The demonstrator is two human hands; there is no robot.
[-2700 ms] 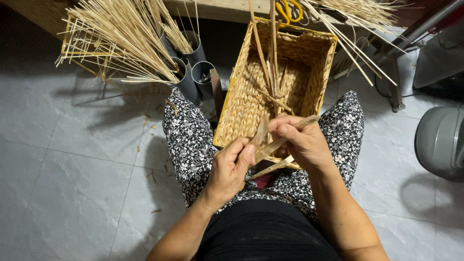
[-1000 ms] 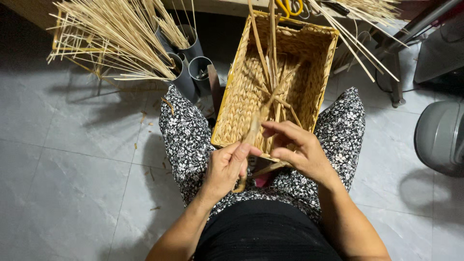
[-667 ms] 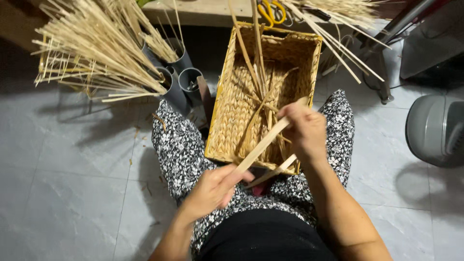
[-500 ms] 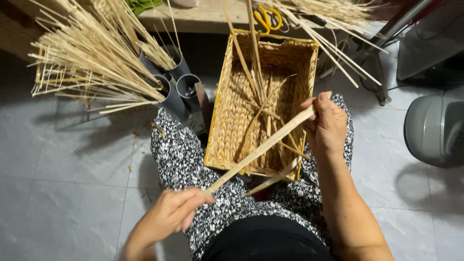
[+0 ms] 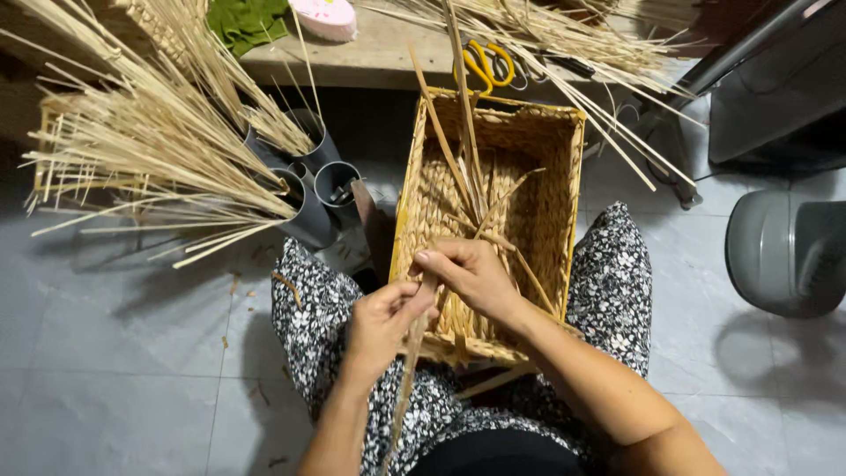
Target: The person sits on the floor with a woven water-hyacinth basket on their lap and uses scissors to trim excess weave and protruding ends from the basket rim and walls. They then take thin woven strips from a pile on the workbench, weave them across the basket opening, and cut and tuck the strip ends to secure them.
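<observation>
A rectangular woven straw basket [image 5: 551, 189] rests on my lap, between knees in black-and-white patterned trousers. Several loose straw strands stick up out of it. My left hand [image 5: 381, 324] and my right hand [image 5: 469, 275] meet at the basket's near left corner. Both pinch one flat pale straw strand [image 5: 407, 381] that runs from the rim down over my lap. My right hand's fingers press the strand against the woven wall.
Bundles of dry straw [image 5: 150, 141] stand in grey tubes [image 5: 317, 189] at the left. A wooden bench [image 5: 370, 53] at the top carries yellow-handled scissors [image 5: 485, 63], a green cloth and more straw. A grey bin [image 5: 784, 251] stands at the right on the tiled floor.
The long strand was drawn out by my left hand toward the lower left, away from the basket. Now both hands are back together at the basket's near rim, holding it there.
</observation>
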